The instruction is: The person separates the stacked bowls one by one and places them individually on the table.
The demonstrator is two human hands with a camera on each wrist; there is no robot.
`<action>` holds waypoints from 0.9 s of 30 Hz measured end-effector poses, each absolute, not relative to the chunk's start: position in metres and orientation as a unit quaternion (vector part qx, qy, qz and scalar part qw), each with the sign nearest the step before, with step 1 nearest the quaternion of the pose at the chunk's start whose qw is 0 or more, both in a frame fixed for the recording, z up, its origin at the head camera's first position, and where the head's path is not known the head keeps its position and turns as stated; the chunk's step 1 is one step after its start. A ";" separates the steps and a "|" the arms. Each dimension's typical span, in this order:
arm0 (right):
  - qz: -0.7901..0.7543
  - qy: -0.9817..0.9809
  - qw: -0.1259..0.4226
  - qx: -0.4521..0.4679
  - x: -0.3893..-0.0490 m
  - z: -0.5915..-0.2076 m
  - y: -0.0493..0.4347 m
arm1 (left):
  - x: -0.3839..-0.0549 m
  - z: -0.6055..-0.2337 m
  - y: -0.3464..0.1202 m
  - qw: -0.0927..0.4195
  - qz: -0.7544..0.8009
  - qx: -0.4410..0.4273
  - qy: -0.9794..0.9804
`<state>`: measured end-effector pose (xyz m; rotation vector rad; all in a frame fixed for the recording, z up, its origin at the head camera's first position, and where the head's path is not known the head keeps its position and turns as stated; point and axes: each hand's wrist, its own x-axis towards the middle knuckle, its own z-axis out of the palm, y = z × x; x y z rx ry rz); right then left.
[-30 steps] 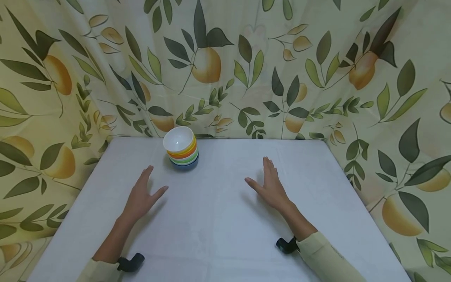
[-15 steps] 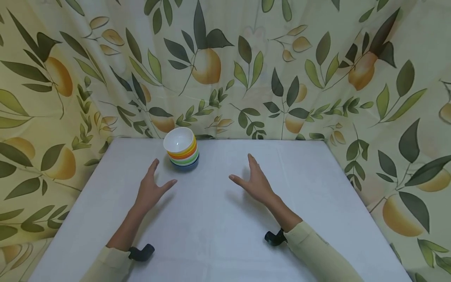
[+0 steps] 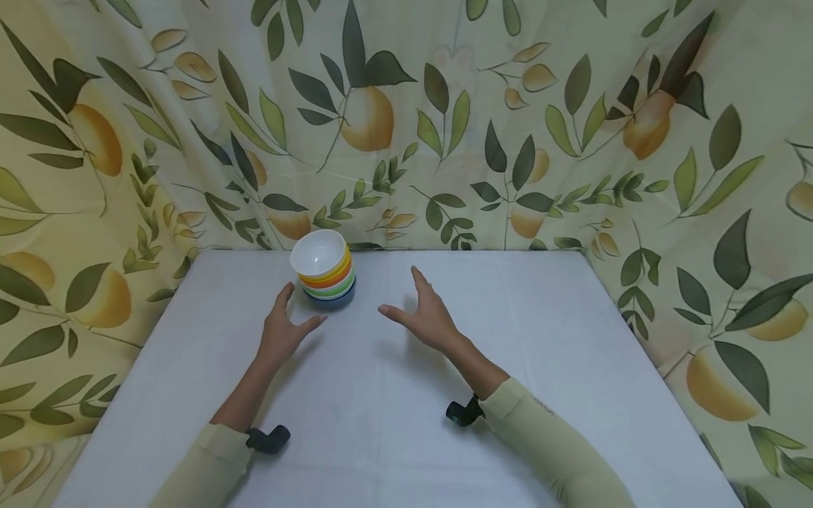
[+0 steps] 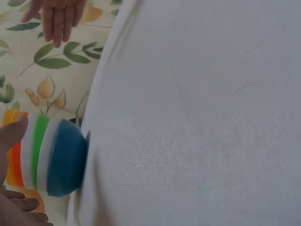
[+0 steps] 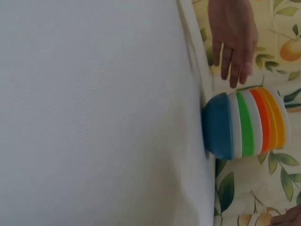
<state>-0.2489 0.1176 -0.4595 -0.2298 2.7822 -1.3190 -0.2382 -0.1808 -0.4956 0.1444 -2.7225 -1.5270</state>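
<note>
A nested stack of bowls (image 3: 322, 255) stands near the table's back edge, left of centre. White is uppermost, with yellow, orange, green and white bands below and a blue bowl (image 4: 68, 157) at the bottom. Just in front and left of the stack hovers my left hand (image 3: 282, 337), thumb spread from straight fingers. To the right of the stack, farther off, my right hand (image 3: 432, 319) is held out with thumb and fingers apart. Neither hand appears to touch the bowls. In the right wrist view the left hand (image 5: 233, 37) is beside the stack, a small gap between.
A white cloth (image 3: 381, 423) covers the table. Behind and at both sides hangs a curtain (image 3: 457, 176) printed with fruit and leaves. Each wrist carries a small black camera (image 3: 269, 439) below a pale sleeve (image 3: 540, 430).
Both hands have moved forward toward the stack, the left hand to the right and the right hand to the left, narrowing the space between them. The bowls stay in place.
</note>
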 end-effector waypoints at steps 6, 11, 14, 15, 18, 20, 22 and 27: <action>-0.448 0.890 0.021 -0.083 -0.256 -0.452 0.101 | -0.249 -0.501 -0.178 0.002 -0.497 0.042 -0.867; -0.454 0.886 0.015 -0.099 -0.262 -0.446 0.088 | -0.255 -0.503 -0.175 0.013 -0.505 0.032 -0.863; -0.454 0.884 0.010 -0.110 -0.267 -0.443 0.082 | -0.257 -0.504 -0.174 0.023 -0.507 0.021 -0.861; -0.455 0.884 0.009 -0.110 -0.269 -0.442 0.081 | -0.258 -0.505 -0.174 0.022 -0.507 0.018 -0.861; -0.457 0.882 0.010 -0.110 -0.273 -0.441 0.076 | -0.261 -0.507 -0.173 0.014 -0.507 0.012 -0.862; -0.457 0.883 0.013 -0.109 -0.275 -0.440 0.072 | -0.262 -0.509 -0.173 0.010 -0.508 0.011 -0.861; -0.459 0.881 0.016 -0.113 -0.278 -0.439 0.067 | -0.264 -0.510 -0.174 0.011 -0.507 0.011 -0.862; -0.457 0.880 0.009 -0.128 -0.288 -0.432 0.050 | -0.274 -0.511 -0.177 0.015 -0.512 0.010 -0.859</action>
